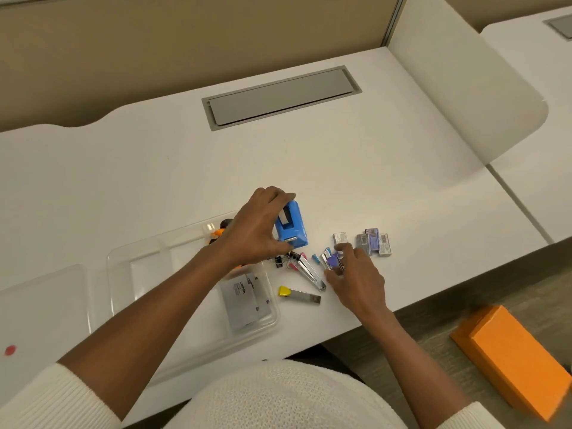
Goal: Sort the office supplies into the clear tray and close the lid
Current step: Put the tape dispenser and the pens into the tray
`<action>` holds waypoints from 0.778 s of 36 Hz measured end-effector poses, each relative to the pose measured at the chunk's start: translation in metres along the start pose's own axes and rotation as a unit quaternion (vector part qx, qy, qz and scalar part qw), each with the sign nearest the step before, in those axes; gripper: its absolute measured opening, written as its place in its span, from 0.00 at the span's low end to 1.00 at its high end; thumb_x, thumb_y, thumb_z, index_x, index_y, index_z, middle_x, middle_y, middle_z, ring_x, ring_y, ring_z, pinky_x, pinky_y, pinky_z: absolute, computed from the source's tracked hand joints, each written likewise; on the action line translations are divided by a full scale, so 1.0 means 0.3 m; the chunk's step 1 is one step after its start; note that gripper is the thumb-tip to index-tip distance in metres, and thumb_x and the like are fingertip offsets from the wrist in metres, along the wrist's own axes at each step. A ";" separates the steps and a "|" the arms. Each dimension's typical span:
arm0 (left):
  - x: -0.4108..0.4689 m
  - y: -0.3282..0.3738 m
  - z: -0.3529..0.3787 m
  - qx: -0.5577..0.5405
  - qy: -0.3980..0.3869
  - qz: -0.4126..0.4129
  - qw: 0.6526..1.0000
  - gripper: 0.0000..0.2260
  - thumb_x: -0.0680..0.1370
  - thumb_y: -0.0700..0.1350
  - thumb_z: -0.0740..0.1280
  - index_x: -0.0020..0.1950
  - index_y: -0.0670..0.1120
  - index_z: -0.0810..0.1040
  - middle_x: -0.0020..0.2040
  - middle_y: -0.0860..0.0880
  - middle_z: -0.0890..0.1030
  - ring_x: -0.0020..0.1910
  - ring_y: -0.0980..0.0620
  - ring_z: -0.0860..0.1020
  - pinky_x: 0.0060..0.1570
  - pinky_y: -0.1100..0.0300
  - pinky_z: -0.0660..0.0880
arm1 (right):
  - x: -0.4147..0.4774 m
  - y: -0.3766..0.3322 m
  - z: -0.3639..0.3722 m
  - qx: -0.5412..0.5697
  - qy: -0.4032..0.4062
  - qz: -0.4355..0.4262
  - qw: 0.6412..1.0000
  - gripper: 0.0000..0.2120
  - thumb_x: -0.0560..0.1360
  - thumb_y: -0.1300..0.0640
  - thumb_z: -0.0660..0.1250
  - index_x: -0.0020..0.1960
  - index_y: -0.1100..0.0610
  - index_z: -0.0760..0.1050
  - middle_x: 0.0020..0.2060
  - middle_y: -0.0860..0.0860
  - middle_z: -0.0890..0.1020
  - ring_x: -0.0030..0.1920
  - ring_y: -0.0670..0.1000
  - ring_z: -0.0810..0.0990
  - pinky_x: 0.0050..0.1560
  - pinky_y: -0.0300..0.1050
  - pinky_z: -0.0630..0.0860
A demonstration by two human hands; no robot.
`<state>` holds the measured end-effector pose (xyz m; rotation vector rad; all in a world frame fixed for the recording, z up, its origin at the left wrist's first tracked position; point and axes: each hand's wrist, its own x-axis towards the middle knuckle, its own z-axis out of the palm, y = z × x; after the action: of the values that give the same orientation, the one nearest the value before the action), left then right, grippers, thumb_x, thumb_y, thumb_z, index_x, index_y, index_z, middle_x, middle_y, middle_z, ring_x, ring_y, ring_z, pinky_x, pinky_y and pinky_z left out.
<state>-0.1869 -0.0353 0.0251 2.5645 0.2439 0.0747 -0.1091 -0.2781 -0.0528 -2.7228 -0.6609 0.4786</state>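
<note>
My left hand (255, 227) grips a blue hole punch (292, 226), held just above the white desk to the right of the clear tray (145, 258). My right hand (356, 275) rests on the desk with its fingers closed on a small purple stapler (333, 261). Between the hands lie black binder clips (280, 261), a silver stapler (308, 270) and a yellow-tipped metal piece (298, 294). Small staple boxes (373, 243) sit further right. Grey packets (244, 297) lie in the tray's near right compartment, and orange and black items (221, 232) in its far one.
The clear lid (43, 301) lies flat left of the tray. A grey cable hatch (280, 97) is set into the desk at the back. An orange box (513, 360) sits below the desk edge at right. A red dot (10, 350) marks the desk at far left.
</note>
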 end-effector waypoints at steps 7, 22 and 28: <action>-0.191 -0.067 -0.080 -0.029 0.046 -0.060 0.997 0.40 0.67 0.50 0.80 0.77 0.48 0.70 0.69 0.52 0.73 0.66 0.51 0.71 0.61 0.53 0.77 | 0.003 -0.022 -0.019 -0.106 -0.032 -0.059 0.992 0.31 0.74 0.47 0.73 0.73 0.42 0.64 0.54 0.52 0.74 0.50 0.54 0.78 0.39 0.48 0.77; -0.426 -0.243 -0.236 0.037 0.048 -0.183 0.981 0.41 0.66 0.49 0.82 0.77 0.48 0.70 0.69 0.50 0.74 0.67 0.48 0.71 0.62 0.56 0.72 | 0.051 -0.095 -0.050 -0.164 -0.076 -0.068 0.981 0.23 0.72 0.51 0.73 0.64 0.45 0.68 0.51 0.55 0.74 0.39 0.61 0.80 0.38 0.53 0.81; -0.457 -0.262 -0.244 0.053 -0.011 -0.195 0.979 0.41 0.66 0.51 0.82 0.77 0.49 0.70 0.69 0.51 0.74 0.67 0.50 0.71 0.63 0.53 0.76 | 0.056 -0.090 -0.076 -0.113 -0.052 -0.052 0.991 0.24 0.70 0.48 0.76 0.62 0.42 0.70 0.47 0.53 0.76 0.39 0.57 0.79 0.38 0.50 0.81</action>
<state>-0.3416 0.0426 0.0442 2.5687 0.7547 -0.1176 -0.0967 -0.2515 -0.0267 -2.8685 -0.9327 0.5544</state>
